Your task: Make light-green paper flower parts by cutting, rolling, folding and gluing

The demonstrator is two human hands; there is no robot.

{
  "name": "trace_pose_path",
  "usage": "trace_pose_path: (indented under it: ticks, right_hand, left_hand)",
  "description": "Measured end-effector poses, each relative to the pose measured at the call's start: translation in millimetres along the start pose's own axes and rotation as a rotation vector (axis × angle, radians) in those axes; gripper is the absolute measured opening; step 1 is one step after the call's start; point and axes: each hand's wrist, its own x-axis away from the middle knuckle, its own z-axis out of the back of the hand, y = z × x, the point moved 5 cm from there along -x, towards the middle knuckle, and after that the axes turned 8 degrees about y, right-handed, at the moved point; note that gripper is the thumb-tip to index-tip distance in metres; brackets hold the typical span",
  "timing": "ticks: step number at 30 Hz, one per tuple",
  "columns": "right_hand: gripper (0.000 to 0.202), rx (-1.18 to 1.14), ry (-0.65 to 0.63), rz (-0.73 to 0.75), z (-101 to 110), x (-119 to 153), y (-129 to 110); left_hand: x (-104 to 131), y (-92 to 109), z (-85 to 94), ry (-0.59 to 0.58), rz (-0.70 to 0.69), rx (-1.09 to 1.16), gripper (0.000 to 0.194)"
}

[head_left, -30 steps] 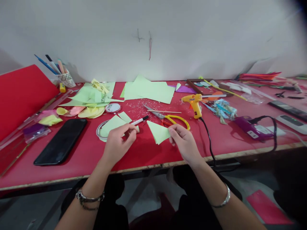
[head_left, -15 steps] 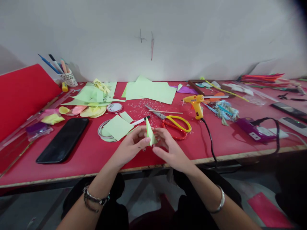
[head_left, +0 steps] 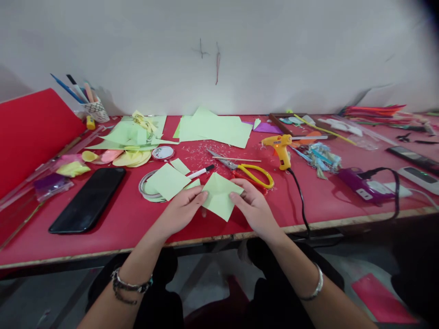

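A light green square of paper point(head_left: 221, 198) with crease lines is held spread out between my two hands, just above the front part of the red table. My left hand point(head_left: 183, 208) pinches its left corner between thumb and fingers. On the opposite corner, my right hand point(head_left: 255, 208) grips with the thumb on top and the fingers behind. More green paper squares point(head_left: 168, 182) lie beyond my left hand on a roll of tape point(head_left: 142, 185). A marker with a black cap point(head_left: 200, 172) and scissors with yellow and red handles point(head_left: 254, 173) rest behind the paper.
A yellow glue gun point(head_left: 281, 151) stands at the right, its black cord running over the table edge. A black phone point(head_left: 88, 201) lies at the left. Large green sheets point(head_left: 216, 130) lie by the wall, and a purple power adapter point(head_left: 363, 187) sits far right.
The green paper was folded to a narrow triangle and is now opened out flat. My hands have moved apart to its two corners.
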Motion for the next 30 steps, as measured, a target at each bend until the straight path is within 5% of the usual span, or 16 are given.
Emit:
trace_pose_path:
  ticks: [7,11,20,30]
  right_hand:
    - [0.042,0.347,-0.092,0.452,1.2,5.6,-22.6]
    - [0.039,0.492,-0.107,0.534,1.6,6.2,-25.3]
    - [0.010,0.335,0.161,0.407,12.0,-2.4,-21.0]
    - [0.004,0.182,0.116,0.209,5.1,-2.4,-4.6]
  left_hand:
    - [-3.3,-10.8,5.1,0.018,0.100,0.125,0.029]
    - [-3.6,-13.3,9.0,0.059,0.098,0.138,0.030]
    - [-3.0,6.0,10.0,0.145,-0.146,-0.102,0.034]
    - [1.7,13.9,2.5,0.209,-0.429,-0.103,0.030]
